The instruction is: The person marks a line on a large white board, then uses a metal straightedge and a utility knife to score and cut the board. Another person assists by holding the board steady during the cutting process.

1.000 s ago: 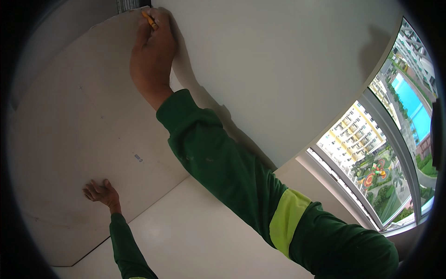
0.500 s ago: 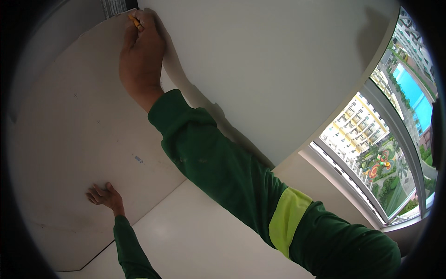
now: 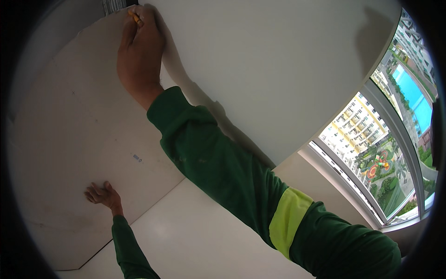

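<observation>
A large pale board [image 3: 60, 153] fills the left side of the view, with small pencil-like crosses and a little printed mark on it. My left hand [image 3: 104, 194] lies against its face low down, fingers spread. At the board's far top corner, where it meets a pale wall [image 3: 278, 69], my right hand [image 3: 141, 56] is closed around a slim yellow-orange stick-shaped tool [image 3: 135, 17]. Most of that tool is hidden by my fingers, and its exact kind does not show.
A dark gap with a grey ribbed piece [image 3: 114, 7] borders the board's top edge. At right is a window [image 3: 371, 153] with a metal frame, overlooking buildings and a pool. Behind my arms, a pale smooth surface [image 3: 186, 232] meets the board along a seam.
The board and my left hand have shifted very slightly left in the view. My right hand has edged slightly up and left, its grip on the yellow-orange tool unchanged.
</observation>
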`<state>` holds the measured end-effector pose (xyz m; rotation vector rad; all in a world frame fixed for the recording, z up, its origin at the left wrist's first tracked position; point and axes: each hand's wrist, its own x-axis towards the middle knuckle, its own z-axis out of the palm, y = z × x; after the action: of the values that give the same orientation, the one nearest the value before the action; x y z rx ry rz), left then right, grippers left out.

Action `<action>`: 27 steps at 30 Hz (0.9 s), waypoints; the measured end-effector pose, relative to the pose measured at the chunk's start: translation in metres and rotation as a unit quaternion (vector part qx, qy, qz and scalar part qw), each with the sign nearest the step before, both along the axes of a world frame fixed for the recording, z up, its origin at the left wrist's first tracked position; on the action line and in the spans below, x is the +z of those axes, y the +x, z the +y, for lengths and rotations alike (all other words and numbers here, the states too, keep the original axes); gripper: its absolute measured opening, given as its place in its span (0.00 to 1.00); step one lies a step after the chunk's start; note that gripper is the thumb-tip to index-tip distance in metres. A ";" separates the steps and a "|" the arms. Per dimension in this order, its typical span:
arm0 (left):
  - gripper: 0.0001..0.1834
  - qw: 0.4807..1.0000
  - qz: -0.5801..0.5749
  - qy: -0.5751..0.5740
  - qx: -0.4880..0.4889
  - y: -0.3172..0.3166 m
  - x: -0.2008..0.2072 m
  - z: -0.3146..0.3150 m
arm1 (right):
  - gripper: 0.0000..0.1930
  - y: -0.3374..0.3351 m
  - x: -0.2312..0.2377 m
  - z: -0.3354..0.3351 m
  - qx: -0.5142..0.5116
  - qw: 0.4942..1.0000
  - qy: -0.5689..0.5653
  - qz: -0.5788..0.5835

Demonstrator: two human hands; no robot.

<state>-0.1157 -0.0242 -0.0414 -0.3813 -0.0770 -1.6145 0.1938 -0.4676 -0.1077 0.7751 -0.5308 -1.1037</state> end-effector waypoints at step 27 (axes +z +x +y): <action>0.38 1.000 -0.003 0.013 0.005 -0.003 0.009 0.003 | 0.04 0.000 0.004 -0.003 -0.002 1.000 -0.003 -0.022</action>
<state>-0.1188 -0.0210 -0.0323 -0.3556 -0.0619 -1.6058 0.1940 -0.4704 -0.1035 0.7955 -0.5731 -1.0906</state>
